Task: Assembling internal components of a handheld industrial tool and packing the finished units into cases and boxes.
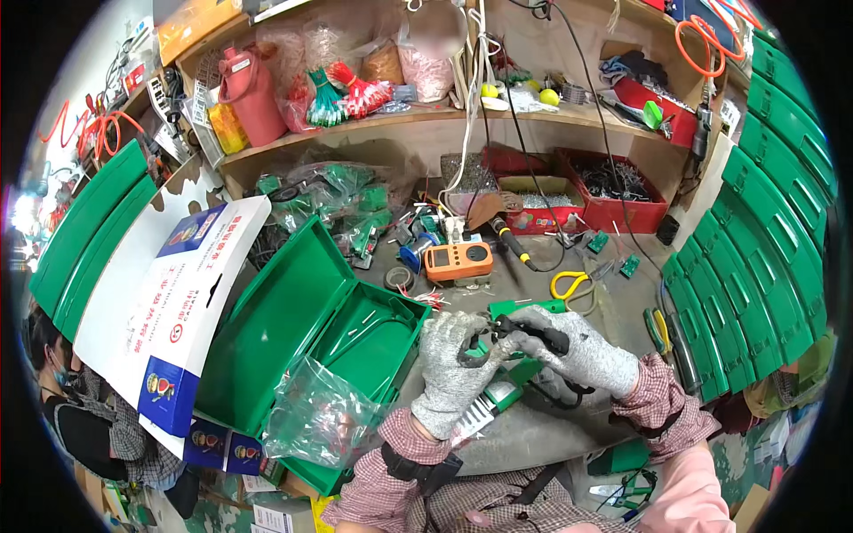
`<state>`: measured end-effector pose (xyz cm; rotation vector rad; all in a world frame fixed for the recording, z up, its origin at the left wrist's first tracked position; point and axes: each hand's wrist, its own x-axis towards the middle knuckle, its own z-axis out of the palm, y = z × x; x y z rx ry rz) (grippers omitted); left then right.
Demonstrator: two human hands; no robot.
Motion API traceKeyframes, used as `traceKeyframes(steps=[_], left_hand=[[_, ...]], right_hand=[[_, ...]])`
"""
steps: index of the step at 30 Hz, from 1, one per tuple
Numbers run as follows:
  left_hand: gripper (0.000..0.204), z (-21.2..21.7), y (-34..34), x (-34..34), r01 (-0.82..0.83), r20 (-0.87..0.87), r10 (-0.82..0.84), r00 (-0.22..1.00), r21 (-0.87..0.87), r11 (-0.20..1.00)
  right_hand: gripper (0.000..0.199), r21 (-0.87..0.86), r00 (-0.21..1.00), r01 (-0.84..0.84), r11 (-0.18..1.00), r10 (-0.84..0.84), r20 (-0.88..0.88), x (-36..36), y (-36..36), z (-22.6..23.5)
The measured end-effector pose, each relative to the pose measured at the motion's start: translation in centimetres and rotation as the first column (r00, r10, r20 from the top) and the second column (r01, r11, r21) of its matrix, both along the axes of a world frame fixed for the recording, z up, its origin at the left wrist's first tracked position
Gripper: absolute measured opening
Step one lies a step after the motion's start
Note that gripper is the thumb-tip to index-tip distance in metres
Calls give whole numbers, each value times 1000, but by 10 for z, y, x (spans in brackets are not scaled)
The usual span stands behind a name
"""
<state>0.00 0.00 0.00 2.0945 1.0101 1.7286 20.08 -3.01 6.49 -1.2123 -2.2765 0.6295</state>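
Both my hands wear grey knit gloves with dark palms and meet over the bench front. My left hand (449, 373) is closed, thumb and fingertips pinching toward the right. Opposite it, my right hand (582, 351) is closed too. Between their fingertips is a small black part (503, 327), largely covered by the fingers, its kind unclear. Below and behind the hands lie green plastic housing pieces (551, 306), partly hidden. A black cable (569, 391) curves under my right hand. A white striped piece (474, 417) lies beside my left wrist.
An open green case (284, 320) stands left, with a clear plastic bag (324, 413) over its front edge. Behind are an orange meter (458, 261), a soldering iron (515, 249) and yellow-handled scissors (570, 286). Stacked green covers (746, 275) line the right; a white carton (169, 293) stands left.
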Motion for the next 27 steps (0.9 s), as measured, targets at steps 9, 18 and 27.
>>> traceKeyframes(steps=[9, 18, 27], left_hand=[[36, 24, 13, -8, -130, -21, 144, 989, 315, 940], [44, 35, 2, -27, 46, -285, 22, 958, 231, 972], [35, 25, 1, -21, 30, -224, 31, 974, 264, 964]], right_hand=[[33, 159, 985, 72, 985, -46, -164, -19, -1, 6], [34, 179, 982, 44, 983, -10, -186, -5, -3, 16], [35, 248, 986, 12, 969, 29, -161, -5, 3, -1]])
